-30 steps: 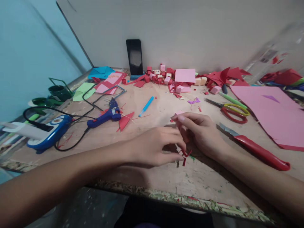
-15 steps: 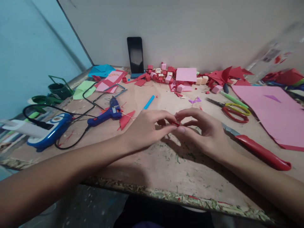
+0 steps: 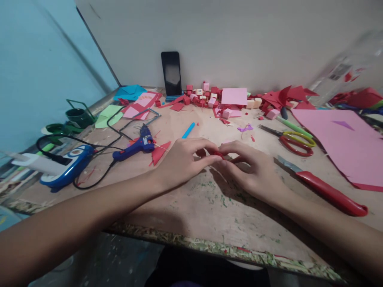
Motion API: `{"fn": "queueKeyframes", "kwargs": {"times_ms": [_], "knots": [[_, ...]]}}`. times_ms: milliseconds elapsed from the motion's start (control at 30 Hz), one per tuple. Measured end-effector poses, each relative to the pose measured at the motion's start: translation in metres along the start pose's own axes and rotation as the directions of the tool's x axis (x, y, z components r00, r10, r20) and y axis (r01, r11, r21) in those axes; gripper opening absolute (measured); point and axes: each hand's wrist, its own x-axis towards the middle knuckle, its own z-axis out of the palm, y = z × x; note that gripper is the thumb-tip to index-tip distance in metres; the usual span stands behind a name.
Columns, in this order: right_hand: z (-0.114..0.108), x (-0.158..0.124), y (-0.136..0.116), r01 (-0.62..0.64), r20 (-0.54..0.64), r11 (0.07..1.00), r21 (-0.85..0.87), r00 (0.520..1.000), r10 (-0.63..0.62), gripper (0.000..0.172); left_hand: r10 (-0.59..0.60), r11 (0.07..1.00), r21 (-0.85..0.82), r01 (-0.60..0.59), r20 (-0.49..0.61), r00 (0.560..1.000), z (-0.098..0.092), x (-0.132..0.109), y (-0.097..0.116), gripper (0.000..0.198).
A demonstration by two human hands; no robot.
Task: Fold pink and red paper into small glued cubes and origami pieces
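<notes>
My left hand (image 3: 187,161) and my right hand (image 3: 253,167) meet over the middle of the wooden table (image 3: 206,215). Between their fingertips is a small red paper piece (image 3: 219,155), pinched from both sides. Most of it is covered by the fingers, so its full shape cannot be made out. Just left of my left hand lie a red paper triangle (image 3: 160,152) and a blue hot glue gun (image 3: 134,146). A light-blue stick (image 3: 188,130) lies beyond that hand. To the right of my right hand rests a red-handled cutting tool (image 3: 332,192).
Scissors (image 3: 295,141) and a large pink sheet (image 3: 344,147) lie at the right. A phone (image 3: 171,73) stands against the wall beside many small red and pink paper cubes (image 3: 206,86). A blue power strip (image 3: 70,165) with black cords sits at the left.
My fingers have shifted slightly around the red paper piece, and the fingertips sit closer together. The view has moved a little; the items on the table stay put.
</notes>
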Motion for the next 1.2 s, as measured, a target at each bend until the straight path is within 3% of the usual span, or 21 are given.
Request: {"fn": "queueKeyframes", "kwargs": {"times_ms": [300,433,667,833,1067,1200], "knots": [[-0.002,-0.002,-0.006,-0.035,-0.064,0.997,0.066,0.997,0.039,0.007,-0.129,0.976,-0.184,0.121,-0.030,0.991,0.001,0.002,-0.002,0.007],[-0.002,-0.001,-0.007,-0.086,-0.033,0.986,0.142,0.995,0.092,0.008,-0.200,0.944,-0.270,0.187,-0.020,0.980,0.002,0.002,-0.005,0.013],[-0.004,-0.002,-0.007,-0.145,0.061,0.974,0.176,0.989,0.136,0.010,-0.228,0.937,-0.273,0.219,-0.002,0.974,0.004,0.002,-0.003,0.016],[-0.006,0.000,-0.006,-0.287,0.194,0.889,0.358,0.954,0.230,0.014,-0.282,0.897,-0.343,0.278,0.039,0.959,0.004,0.002,-0.007,0.018],[-0.006,0.004,-0.003,-0.326,0.210,0.847,0.421,0.943,0.259,0.022,-0.311,0.868,-0.392,0.305,0.048,0.949,0.006,0.004,-0.012,0.019],[-0.004,0.003,0.003,-0.416,0.191,0.774,0.477,0.909,0.371,0.032,-0.348,0.878,-0.373,0.299,-0.070,0.935,0.001,0.008,-0.015,0.024]]}}
